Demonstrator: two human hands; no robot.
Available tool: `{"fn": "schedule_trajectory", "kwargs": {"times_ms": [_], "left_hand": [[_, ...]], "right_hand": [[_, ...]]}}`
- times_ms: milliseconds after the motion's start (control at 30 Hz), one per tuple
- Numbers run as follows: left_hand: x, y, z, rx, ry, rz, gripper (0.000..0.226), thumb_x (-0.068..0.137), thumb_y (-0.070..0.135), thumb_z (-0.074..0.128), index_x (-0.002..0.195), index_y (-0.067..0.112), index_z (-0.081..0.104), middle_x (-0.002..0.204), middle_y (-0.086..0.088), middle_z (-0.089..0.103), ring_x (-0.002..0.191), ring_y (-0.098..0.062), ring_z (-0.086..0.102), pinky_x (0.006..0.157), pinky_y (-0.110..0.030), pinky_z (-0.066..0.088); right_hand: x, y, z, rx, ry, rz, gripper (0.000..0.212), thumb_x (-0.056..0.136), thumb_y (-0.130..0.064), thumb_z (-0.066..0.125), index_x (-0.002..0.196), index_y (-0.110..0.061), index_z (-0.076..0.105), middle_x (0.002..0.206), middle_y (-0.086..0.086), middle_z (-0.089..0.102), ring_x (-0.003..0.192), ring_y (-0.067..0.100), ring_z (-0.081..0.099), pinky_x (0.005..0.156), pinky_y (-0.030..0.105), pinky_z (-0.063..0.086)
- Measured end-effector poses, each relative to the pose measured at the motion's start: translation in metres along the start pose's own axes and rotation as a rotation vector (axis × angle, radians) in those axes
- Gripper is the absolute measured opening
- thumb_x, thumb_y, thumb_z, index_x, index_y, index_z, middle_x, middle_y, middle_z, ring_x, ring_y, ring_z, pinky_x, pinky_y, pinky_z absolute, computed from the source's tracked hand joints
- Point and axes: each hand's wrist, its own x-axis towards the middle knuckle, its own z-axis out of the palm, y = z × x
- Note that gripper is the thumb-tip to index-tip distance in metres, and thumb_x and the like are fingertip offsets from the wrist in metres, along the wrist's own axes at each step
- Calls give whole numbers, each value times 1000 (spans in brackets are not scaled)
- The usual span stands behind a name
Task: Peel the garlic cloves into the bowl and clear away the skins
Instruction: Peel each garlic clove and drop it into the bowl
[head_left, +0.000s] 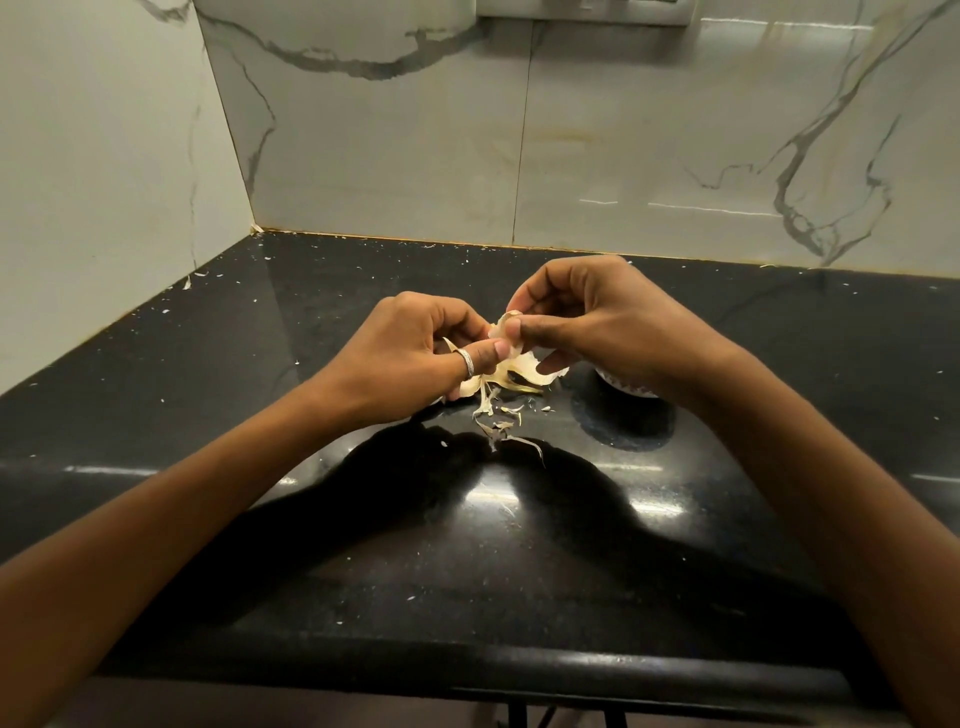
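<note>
Countertop (208, 415) of polished black stone fills a kitchen corner, flecked with pale specks and glossy with reflected light, under grey-veined white wall tiles (104, 130) on the left and back walls. Left of centre, the person's left hand (410, 353), a silver ring (466, 362) on the thumb, curls its fingers and pinches papery garlic skin (519, 371) hanging between both hands. The garlic clove (511, 315) is held above the counter, largely hidden by fingertips. Below it, loose skin scraps (498, 423) lie on the stone. The right hand (587, 322) grips the clove between thumb and curled fingers. A white bowl (631, 388) stands on the counter, mostly hidden behind the right wrist.
</note>
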Motion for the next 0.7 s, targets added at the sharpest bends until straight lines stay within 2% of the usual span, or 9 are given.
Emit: {"fn": "schedule_trajectory", "kwargs": {"times_ms": [100,233,333,400,500,633,700], "left_hand": [[1,0,0,2,3,6,12,90,22,73,94,12,74,73,5,73,56,-18,67,56,-24,54],[2,-1,-1,17,23,22,11,92,22,73,94,11,74,77,1,75,57,-21,69,56,-25,56],[2,-3,-2,47,73,40,9,93,21,72,92,12,73,77,2,74,53,-16,66,53,-21,51],[3,-3,-3,65,128,34,9,93,21,71,91,12,73,76,3,74,51,-14,65,51,-19,49],[4,-3,-4,108,198,28,11,93,21,71,88,13,73,74,4,74,50,-11,65,52,-22,53],[4,-5,-5,164,264,-5,10,93,23,72,85,17,74,72,6,73,50,-1,62,54,-13,47],[5,-6,-5,232,289,-17,10,92,26,72,86,19,75,72,9,72,53,0,62,58,-17,49]], "right_hand": [[0,0,-1,1,17,7,13,91,-13,74,102,-7,70,88,8,75,75,14,72,68,27,60],[0,-3,0,96,25,37,15,92,-6,72,106,-2,68,95,20,74,73,12,70,64,24,59],[-2,-5,0,150,22,70,19,92,-5,71,109,2,66,99,24,73,74,14,71,64,24,60],[-2,-5,0,170,8,87,21,92,-5,71,111,2,65,98,23,73,77,16,72,68,26,62],[-3,-7,-1,187,-19,100,23,92,-4,70,113,2,65,91,16,73,77,16,72,69,28,62],[-3,-7,-2,197,-32,121,25,92,-3,70,116,1,64,95,17,71,78,17,72,72,31,62],[-3,-7,-3,195,-18,123,25,92,-4,70,117,-2,64,97,18,71,80,18,72,74,32,62]]}}
